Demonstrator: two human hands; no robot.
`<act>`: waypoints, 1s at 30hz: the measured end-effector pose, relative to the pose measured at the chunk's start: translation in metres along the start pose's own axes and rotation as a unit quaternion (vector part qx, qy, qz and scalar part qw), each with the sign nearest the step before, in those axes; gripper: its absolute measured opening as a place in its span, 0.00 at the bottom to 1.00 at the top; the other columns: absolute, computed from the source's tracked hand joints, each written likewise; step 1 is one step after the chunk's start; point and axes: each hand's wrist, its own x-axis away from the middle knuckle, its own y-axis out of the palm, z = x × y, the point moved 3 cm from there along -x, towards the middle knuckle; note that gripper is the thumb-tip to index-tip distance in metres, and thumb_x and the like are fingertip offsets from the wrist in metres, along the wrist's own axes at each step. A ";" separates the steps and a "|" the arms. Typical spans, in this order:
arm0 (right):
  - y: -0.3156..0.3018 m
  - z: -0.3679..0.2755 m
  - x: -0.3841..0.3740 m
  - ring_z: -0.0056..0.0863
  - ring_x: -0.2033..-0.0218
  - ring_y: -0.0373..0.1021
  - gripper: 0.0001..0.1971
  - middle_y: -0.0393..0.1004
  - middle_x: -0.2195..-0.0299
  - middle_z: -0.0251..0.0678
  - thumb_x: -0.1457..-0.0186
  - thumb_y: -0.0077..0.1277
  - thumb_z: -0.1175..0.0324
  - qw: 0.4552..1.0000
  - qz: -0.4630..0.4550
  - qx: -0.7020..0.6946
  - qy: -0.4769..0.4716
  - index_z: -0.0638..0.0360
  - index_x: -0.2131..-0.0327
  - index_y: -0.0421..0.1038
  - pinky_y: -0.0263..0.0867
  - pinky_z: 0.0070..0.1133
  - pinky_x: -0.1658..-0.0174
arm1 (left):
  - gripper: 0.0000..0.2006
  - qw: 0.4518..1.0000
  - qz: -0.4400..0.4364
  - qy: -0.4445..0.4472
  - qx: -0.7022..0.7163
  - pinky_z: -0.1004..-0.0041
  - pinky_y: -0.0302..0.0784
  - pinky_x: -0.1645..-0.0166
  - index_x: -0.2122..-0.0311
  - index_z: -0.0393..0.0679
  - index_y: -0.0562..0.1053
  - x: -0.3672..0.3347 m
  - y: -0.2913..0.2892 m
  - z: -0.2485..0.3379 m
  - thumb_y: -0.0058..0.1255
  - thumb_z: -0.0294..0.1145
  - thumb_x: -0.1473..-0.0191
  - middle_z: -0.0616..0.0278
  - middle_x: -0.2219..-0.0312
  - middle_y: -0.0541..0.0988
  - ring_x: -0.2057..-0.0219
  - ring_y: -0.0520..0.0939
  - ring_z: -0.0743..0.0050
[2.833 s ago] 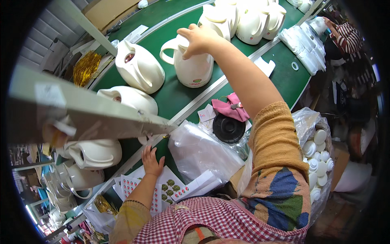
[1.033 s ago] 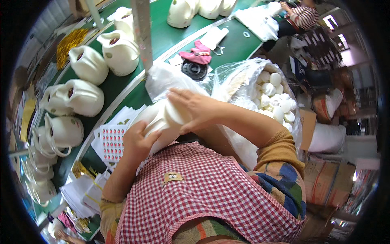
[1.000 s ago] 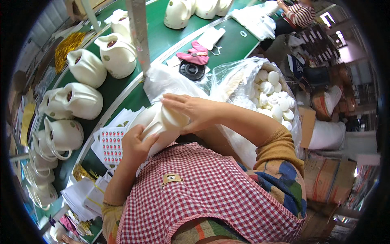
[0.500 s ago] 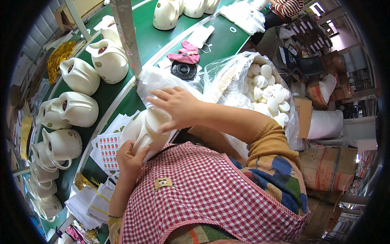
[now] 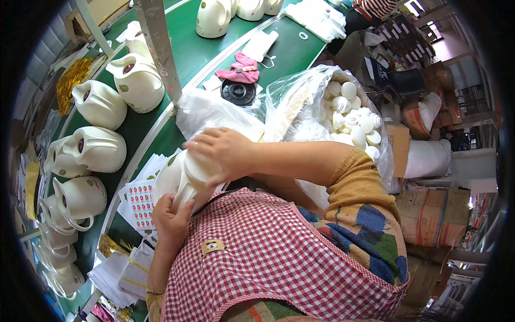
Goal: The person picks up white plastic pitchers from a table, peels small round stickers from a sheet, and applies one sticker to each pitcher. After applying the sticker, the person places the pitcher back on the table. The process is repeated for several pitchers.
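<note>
A cream-white plastic jug (image 5: 167, 177) with a green leaf print rests against my apron, its spout hidden from view. My left hand (image 5: 170, 222) is closed round it near the handle, thumb on top. Across the jug's round white lid (image 5: 197, 167) lies my right hand (image 5: 222, 153), its fingers bent over the far rim and thumb on the near side. Just beyond the jug is a crumpled clear plastic bag (image 5: 196, 112). Sheets of red-and-green stickers (image 5: 140, 204) lie on the green bench beside my left hand.
Several cream jugs (image 5: 102, 107) stand along the green bench (image 5: 161, 137) at left, behind a metal post (image 5: 158, 48). A bag of white lids (image 5: 354, 121) is at right. A black round lid (image 5: 237, 92) and pink cloth (image 5: 238, 70) lie ahead. Cartons (image 5: 434, 217) are stacked at right.
My right hand has shifted slightly down and left over the lid, its fingers closer together. My left hand keeps its hold. The whole view has moved a little.
</note>
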 end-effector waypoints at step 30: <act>0.150 0.075 0.008 0.38 0.60 0.71 0.12 0.73 0.63 0.36 0.51 0.52 0.60 0.950 -0.090 -0.220 0.202 0.52 0.63 0.75 0.67 0.31 0.59 | 0.09 0.924 0.166 -0.060 0.338 0.85 0.57 0.77 0.62 0.39 0.67 0.000 -0.057 -0.052 0.50 0.33 0.42 0.69 0.77 0.66 0.81 0.62 0.87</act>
